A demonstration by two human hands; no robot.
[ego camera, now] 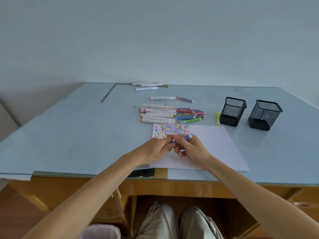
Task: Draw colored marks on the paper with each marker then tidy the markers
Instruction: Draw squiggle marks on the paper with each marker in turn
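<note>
A white paper sheet (pixel 214 145) lies on the desk, its top left covered with rows of coloured squiggles (pixel 171 129). Over the paper both hands meet on a thin blue-striped marker (pixel 183 138). My right hand (pixel 191 150) grips its barrel, and my left hand (pixel 156 150) pinches its near end. Whether the cap is on or off is hidden by the fingers. Behind the paper lies a pile of thick white markers (pixel 158 114) and thin striped markers (pixel 190 114).
Two black mesh pen holders (pixel 233 111) (pixel 265 114) stand at the right, with a yellow marker (pixel 218 118) beside the nearer one. More markers (pixel 147 86) lie at the desk's far edge, an orange-capped one (pixel 162 98) and a grey pen (pixel 185 99) nearer. The glass desk edge (pixel 172 177) runs close to me.
</note>
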